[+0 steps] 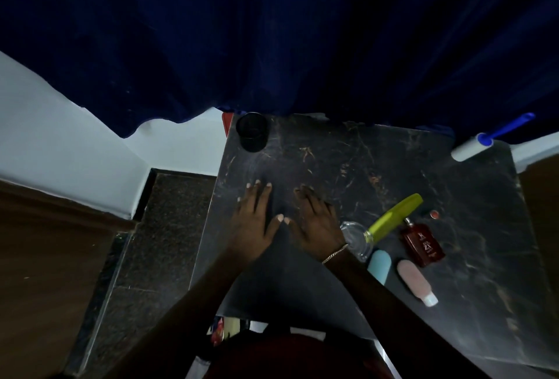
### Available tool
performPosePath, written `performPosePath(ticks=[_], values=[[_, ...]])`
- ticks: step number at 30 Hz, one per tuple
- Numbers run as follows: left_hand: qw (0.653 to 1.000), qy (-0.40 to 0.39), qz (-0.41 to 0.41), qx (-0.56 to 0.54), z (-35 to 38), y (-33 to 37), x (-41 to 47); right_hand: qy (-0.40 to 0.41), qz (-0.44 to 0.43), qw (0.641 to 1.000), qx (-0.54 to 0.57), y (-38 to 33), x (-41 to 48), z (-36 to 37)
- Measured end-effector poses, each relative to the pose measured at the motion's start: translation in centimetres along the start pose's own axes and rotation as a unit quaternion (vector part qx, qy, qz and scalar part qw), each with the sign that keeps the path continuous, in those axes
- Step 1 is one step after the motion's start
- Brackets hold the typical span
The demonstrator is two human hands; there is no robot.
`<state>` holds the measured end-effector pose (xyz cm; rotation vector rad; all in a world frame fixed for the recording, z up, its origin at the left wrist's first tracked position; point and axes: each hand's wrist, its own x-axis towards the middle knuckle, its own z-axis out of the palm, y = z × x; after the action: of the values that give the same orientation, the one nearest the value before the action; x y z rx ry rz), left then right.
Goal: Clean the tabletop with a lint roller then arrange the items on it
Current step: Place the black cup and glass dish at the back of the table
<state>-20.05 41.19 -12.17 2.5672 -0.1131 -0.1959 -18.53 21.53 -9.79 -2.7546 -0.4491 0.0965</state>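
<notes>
Both hands lie flat on the dark marble tabletop [378, 166], side by side near its left middle. My left hand [254, 221] has its fingers spread and holds nothing. My right hand [317, 224], with a chain bracelet at the wrist, also rests palm down and holds nothing. The lint roller [475, 147], white with a blue handle, lies at the far right corner, well away from both hands. To the right of my right wrist lie a clear glass jar [357, 239], a lime green tube [396, 215], a red perfume bottle [423, 244], a light blue container [379, 266] and a pink bottle [416, 281].
A black cup [252, 132] stands at the far left corner of the table. A small red cap [434, 214] lies beyond the perfume bottle. A dark blue curtain [272, 45] hangs behind the table. To the left are a white wall and dark tiled floor [157, 242].
</notes>
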Motion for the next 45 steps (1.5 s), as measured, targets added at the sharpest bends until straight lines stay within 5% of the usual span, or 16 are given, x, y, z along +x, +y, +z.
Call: performPosePath(ticks=[15, 23, 30, 37, 45], values=[[0.996, -0.052, 0.057, 0.041, 7.0, 10.6, -1.9, -0.01, 0.12, 0.992, 0.024, 8.9, -10.3, -3.9], [0.992, -0.115, -0.043, 0.01, 8.8, 15.5, -1.3, -0.095, 0.21, 0.973, 0.003, 12.8, -9.2, -5.1], [0.973, -0.139, -0.184, -0.023, 9.8, 18.2, 0.2, -0.179, 0.2, 0.962, -0.041, 13.0, -7.2, -5.1], [0.965, -0.103, -0.23, -0.071, 10.5, 18.1, 0.7, -0.179, 0.188, 0.961, -0.091, 12.7, -6.4, -4.2], [0.956, -0.027, -0.246, -0.155, 7.1, 14.3, 0.6, -0.155, 0.166, 0.973, -0.027, 9.2, -3.1, -3.3]])
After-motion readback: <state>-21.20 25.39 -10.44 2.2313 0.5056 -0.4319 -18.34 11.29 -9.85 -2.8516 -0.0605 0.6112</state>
